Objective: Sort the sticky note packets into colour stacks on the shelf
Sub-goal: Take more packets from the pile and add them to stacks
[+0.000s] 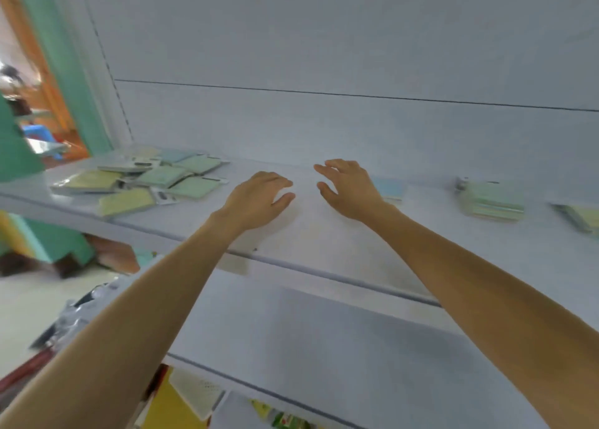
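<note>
Several loose sticky note packets [152,179], yellow, green and blue, lie jumbled at the left end of the white shelf [324,234]. My left hand [259,198] hovers over the bare middle of the shelf, fingers curled apart and holding nothing. Close beside it my right hand [348,187] is also spread and without anything in it. Just behind the right hand sits a blue packet stack [390,190], partly hidden by it. A green stack [492,200] stands further right, and a yellow stack [580,216] is cut off by the right edge.
The shelf's white back panel [324,120] rises behind the packets. A lower shelf [291,347] sits beneath, with yellow and green goods [181,402] under it. To the left the aisle floor [32,299] and a green pillar [64,55] are visible.
</note>
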`<state>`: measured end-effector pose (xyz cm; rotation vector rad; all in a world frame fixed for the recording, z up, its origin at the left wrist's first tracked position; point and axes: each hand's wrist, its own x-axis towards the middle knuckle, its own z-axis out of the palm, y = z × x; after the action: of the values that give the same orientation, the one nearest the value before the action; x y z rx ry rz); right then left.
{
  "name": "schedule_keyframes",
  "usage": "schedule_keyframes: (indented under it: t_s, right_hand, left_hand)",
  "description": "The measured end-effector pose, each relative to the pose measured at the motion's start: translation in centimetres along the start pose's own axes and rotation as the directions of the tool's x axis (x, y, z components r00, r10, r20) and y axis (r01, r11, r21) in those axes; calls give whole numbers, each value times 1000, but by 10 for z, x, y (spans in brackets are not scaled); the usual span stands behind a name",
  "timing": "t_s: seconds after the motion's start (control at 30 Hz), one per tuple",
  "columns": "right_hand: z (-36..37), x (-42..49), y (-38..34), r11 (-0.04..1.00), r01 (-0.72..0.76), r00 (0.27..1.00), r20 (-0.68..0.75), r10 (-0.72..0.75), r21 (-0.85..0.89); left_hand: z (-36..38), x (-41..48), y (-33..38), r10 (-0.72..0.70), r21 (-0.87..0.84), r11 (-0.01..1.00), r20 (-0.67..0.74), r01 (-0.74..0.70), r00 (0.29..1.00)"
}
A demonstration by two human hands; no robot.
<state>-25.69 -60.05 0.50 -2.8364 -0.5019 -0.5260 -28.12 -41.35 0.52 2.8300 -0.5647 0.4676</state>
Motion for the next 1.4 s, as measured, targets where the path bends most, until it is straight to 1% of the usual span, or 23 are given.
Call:
schedule_keyframes:
  t_s: [0.17,0.27,0.33,0.43,0.5,0.6,0.67,0.87,1.0,1.17,1.23,1.3,1.4]
  right_hand:
    - [36,33,-90,994,92,992,81,-97,55]
    - [49,56,-127,988,125,982,129,-135,85]
    - [58,76,-145,984,125,983,118,-140,123]
    - [74,110,-164,975,79,990,102,-102,208]
    - [85,136,-172,971,62,991,104,-88,230]
    - [97,174,-183,961,71,991,88,-97,267]
    - [103,197,-190,957,89,990,80,-115,277]
    - [130,244,-200,955,46,986,139,-90,292]
    - [141,248,-196,960,-10,982,183,-43,281]
    - [145,245,-179,955,-111,979,194,58,275]
    - [145,243,-174,950,-180,969,211,127,256]
    - [145,241,-173,939,-265,951,220,217,219]
    - [146,237,-179,895,-421,889,262,375,149]
  left_hand:
    - [-28,-41,-97,-98,18,995,-39,98,994]
    - [-43,-53,-143,-171,6,985,-39,172,984]
    - [-51,-54,-173,-188,33,981,-42,189,981]
    - [-57,-45,-216,-236,30,971,-40,237,971]
    - [-56,-34,-239,-258,15,966,-36,259,965]
    - [-56,-15,-267,-287,-10,958,-36,287,957]
    - [-58,-3,-286,-292,5,956,-16,292,956]
    - [-54,27,-338,-303,17,953,40,302,952]
    - [-37,57,-364,-253,4,967,140,255,957]
    - [-24,96,-377,-228,-57,969,150,239,962]
    - [-22,107,-380,-241,-96,961,176,260,955]
    - [-21,115,-383,-274,-112,945,234,306,933]
    - [-19,124,-387,-304,-73,937,313,342,900]
